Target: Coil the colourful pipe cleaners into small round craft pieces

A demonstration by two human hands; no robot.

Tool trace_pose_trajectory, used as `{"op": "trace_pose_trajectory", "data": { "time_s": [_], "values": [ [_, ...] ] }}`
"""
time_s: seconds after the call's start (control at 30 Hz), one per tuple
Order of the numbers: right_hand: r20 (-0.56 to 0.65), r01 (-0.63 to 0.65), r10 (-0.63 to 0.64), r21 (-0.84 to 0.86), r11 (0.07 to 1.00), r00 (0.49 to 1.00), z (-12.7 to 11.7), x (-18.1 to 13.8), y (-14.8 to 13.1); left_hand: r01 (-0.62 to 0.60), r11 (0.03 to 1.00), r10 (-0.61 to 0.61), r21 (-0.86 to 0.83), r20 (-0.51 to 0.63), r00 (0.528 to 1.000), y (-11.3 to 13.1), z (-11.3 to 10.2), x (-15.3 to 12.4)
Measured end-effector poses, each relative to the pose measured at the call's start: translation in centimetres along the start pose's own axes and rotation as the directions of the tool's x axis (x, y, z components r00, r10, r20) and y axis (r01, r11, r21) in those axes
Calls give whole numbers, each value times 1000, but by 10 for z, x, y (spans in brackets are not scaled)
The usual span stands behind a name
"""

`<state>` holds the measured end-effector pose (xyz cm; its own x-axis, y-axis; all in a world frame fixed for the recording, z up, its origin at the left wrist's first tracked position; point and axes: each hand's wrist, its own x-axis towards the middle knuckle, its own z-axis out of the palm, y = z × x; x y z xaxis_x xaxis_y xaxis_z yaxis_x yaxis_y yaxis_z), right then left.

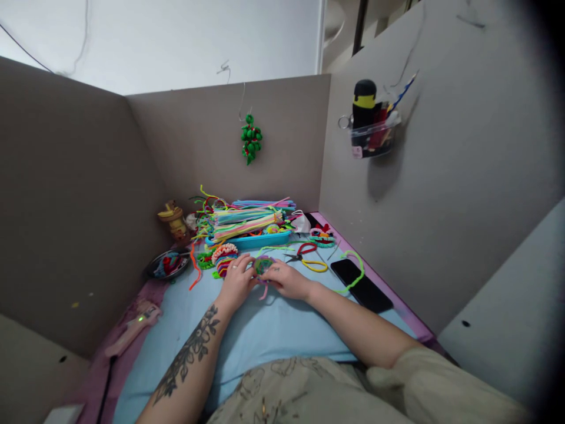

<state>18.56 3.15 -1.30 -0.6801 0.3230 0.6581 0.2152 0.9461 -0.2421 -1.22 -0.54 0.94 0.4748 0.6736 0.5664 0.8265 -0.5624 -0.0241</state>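
I hold the round green piece (263,266) just in front of the blue tray (251,242), fingers of my left hand (238,278) and right hand (286,279) pinched on its edges. Scissors (299,256) and a phone (362,286) lie to the tray's right, a dark bowl (153,272) to its left.

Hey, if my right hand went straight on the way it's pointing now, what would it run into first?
Your right hand would first meet the round green piece at its fingertips, then apparently your left hand, though exact depth is unclear.
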Motion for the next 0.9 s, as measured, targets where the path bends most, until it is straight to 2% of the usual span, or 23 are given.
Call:
{"op": "trace_pose_trajectory", "data": {
  "time_s": [0.17, 0.43, 0.57, 0.7, 0.8, 0.9],
  "values": [
    [0, -81, 81, 105, 991, 997, -1, -1, 0, -46, 997, 41, -69, -74, 996, -2, 2, -1],
    [-47, -212, 231, 256, 943, 972, 0, -3, 2, -115, 981, 100, -156, -99, 990, -5, 9, -3],
    [-22, -241, 261, 319, 917, 965, -3, -2, 1, -130, 975, 122, -179, -54, 991, -3, 7, -2],
    [34, -232, 234, 325, 917, 972, -6, -1, 0, -153, 968, 158, -197, 13, 987, 2, 2, -1],
    [41, -191, 188, 331, 924, 981, -5, 0, 1, -119, 962, 129, -247, 22, 991, 4, 1, 0],
    [13, -204, 210, 304, 930, 978, -2, 1, 5, 3, 954, -23, -299, -65, 998, 2, 1, 2]
  ]
}}
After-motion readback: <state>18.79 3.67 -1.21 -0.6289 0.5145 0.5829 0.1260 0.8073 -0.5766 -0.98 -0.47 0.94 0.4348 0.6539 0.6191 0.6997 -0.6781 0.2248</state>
